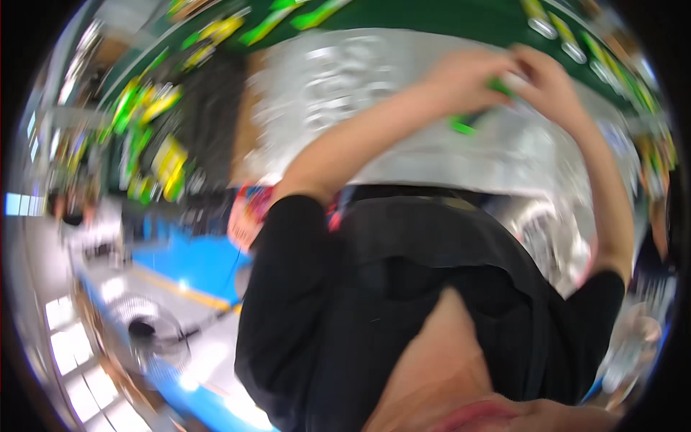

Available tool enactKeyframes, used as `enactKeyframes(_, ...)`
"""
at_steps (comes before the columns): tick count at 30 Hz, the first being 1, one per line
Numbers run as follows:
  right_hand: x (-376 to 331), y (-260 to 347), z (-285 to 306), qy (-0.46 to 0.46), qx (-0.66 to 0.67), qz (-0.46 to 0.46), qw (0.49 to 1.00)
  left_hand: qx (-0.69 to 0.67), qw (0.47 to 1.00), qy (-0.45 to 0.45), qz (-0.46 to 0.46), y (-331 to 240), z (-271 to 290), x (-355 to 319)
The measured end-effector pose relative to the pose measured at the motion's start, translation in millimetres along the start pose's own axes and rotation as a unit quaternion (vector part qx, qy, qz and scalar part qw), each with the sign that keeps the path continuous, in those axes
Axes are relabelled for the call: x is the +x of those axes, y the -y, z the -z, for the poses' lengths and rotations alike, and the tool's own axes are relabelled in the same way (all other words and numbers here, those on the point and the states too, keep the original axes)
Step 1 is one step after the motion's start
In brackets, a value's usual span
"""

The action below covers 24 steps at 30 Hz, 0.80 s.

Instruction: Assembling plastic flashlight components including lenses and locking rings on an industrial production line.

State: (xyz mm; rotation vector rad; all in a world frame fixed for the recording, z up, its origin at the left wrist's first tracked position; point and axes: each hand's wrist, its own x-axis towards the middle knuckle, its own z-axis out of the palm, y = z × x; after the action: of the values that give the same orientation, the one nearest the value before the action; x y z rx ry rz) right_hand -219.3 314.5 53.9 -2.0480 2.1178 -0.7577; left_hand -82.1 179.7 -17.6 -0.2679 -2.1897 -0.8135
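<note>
A small green piece [498,87] was held between the two hands, at the curled fingers of the left hand [468,81], which were closed on it. The right hand [548,85] was brought up just beside it, its thumb and fingers bent toward the piece; whether they were clamped on it or only touching could not be told through the blur. Just below the left fingers, a dark and bright green part [463,125] was seen, and whether it was joined to the held piece could not be made out. Beneath the fingers, a silvery sheet [425,162] was spread over the work surface, and to their left, rows of pale, shiny rounded items [349,83] were laid out on it. Farther left of the fingers, a strip of brown cardboard [243,133] was bordered by a black sheet [209,126], beyond which yellow and green items [147,108] were heaped. Ahead of the fingers, a dark green surface [432,16] was seen, on which more yellow and green lengths [558,29] were set to the right. Well apart from the fingers, toward the lower left, a standing fan [155,331] was placed near a blue floor area [191,263].
</note>
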Motion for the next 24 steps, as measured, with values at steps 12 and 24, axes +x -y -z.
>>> enactKeyframes(12,44,-29,-38,-0.217,0.064,-0.060,0.972,0.182,0.955,0.159,0.171,-9,74,19)
enactKeyframes(24,186,-163,-114,-0.333,0.214,-0.176,0.901,0.529,0.773,-0.124,0.329,56,399,-136)
